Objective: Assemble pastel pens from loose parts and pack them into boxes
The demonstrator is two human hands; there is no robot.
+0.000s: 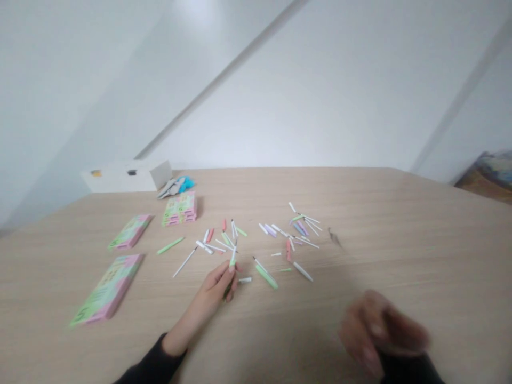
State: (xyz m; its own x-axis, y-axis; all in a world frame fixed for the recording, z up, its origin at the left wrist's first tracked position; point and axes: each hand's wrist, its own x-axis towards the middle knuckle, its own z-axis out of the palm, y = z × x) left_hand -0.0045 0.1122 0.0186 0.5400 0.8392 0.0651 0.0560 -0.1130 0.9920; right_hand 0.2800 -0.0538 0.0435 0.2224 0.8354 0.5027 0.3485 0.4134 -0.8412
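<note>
My left hand (218,288) rests on the wooden table (400,250), its fingers closed around a green and white pen (232,260) that points away from me. Just right of it lie a green pen barrel (266,277) and a white pen part (303,271). Several more pen parts in white, green, pink and purple are scattered beyond, in a left cluster (220,240) and a right cluster (300,226). My right hand (380,333) hovers low at the near right, smeared by motion, so its fingers cannot be read.
Green and pink flat packs lie at the left: one near (107,290), one further (130,231), and a small stack (180,208). A white box (126,176) and a blue and grey item (176,186) sit at the table's far left. A white wall stands behind.
</note>
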